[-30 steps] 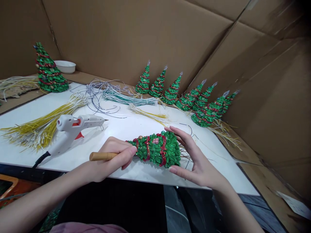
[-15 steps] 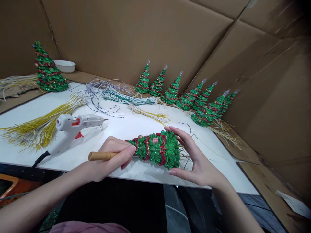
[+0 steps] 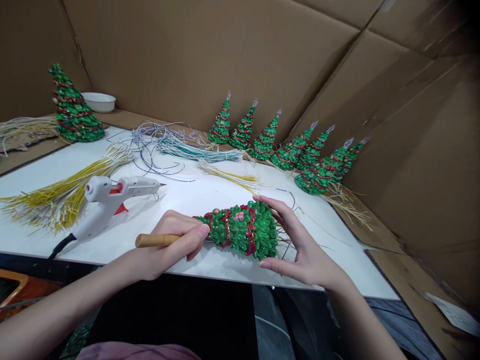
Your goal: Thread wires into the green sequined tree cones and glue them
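A small green glittery Christmas tree figurine [image 3: 243, 230] lies on its side over the white board, its narrow end pointing left. My left hand [image 3: 180, 245] is closed round a tool with a wooden handle [image 3: 155, 240], whose working end is hidden. The fingertips of that hand are at the figurine's narrow end. My right hand [image 3: 300, 245] curves round the wide base, thumb on the near side and fingers on the far side. Thin wires [image 3: 287, 240] come out from the base, partly behind the right hand.
On the left lie a white glue gun [image 3: 108, 200] and a yellow and white wire bundle [image 3: 75, 187]. Green wires [image 3: 198, 151] lie farther back. Several finished trees [image 3: 266, 137] line the cardboard wall; a larger tree [image 3: 77, 112] and a white bowl [image 3: 99, 102] stand back left.
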Motion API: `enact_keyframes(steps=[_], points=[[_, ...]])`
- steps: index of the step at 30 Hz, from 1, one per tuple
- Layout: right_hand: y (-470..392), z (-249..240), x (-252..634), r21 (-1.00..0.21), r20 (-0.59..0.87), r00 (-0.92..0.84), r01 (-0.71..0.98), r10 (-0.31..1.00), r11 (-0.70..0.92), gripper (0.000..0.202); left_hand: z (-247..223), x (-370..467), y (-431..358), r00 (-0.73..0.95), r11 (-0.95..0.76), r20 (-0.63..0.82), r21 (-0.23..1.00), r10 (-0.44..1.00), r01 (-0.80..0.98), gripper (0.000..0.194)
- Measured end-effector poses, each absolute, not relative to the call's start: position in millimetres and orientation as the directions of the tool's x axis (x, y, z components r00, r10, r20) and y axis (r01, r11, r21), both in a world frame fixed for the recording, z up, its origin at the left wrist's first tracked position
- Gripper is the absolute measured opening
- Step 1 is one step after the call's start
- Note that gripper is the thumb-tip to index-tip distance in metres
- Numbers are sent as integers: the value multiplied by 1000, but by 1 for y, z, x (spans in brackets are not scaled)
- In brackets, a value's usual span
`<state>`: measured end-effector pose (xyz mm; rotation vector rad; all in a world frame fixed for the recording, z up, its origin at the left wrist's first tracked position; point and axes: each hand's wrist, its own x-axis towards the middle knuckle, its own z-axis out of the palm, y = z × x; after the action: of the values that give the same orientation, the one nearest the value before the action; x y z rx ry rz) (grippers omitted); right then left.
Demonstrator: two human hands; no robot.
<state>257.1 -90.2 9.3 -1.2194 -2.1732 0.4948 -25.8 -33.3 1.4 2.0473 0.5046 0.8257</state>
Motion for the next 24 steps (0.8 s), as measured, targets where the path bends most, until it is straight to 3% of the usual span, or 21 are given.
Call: enact_keyframes(steps=[24], points=[[-92, 7, 255, -574, 390, -378, 613, 840, 542, 99, 1, -26, -34, 692, -564, 382, 824, 613, 44, 51]])
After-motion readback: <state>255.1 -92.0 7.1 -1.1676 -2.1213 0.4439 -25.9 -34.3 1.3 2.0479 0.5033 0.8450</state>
